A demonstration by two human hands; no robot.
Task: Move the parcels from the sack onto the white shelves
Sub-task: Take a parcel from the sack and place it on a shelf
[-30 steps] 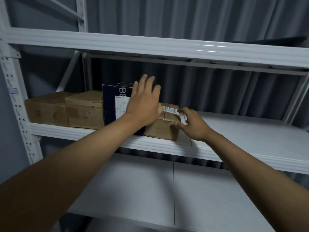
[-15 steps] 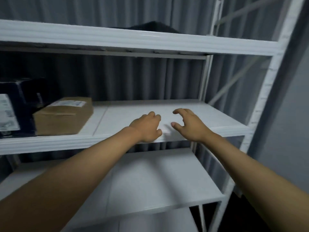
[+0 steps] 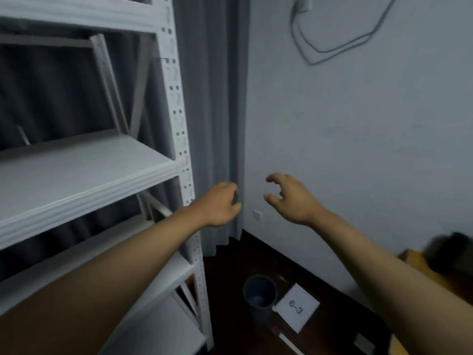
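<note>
shelves [image 3: 84,172]: white rack on our left, the boards we can see here carry nothing; no parcel shows on them in this view
left hand [image 3: 217,204]: held out in front of the rack's corner post, fingers loosely curled, nothing in it
right hand [image 3: 290,198]: held out before the wall, fingers spread and hooked, nothing in it
bin [image 3: 259,294]: grey, on the dark floor by the rack's foot
card [image 3: 297,307]: white, marked 6-3, lying just beside the bin
parcels: none plainly visible; we judge they lie to our right, outside this view
sack: not clearly seen; a yellowish shape [image 3: 419,262] at the right edge with a dark blur above it may be part of it, we cannot tell
risk: both hands are free, so nothing can drop yet; we judge the danger lies in the turn, since the left forearm passes close to the post and could knock it, and a step could kick the bin or card
hidden: the right edge is smeared by motion, the rack's left part is cut off, and the floor beneath our arms is covered
</note>
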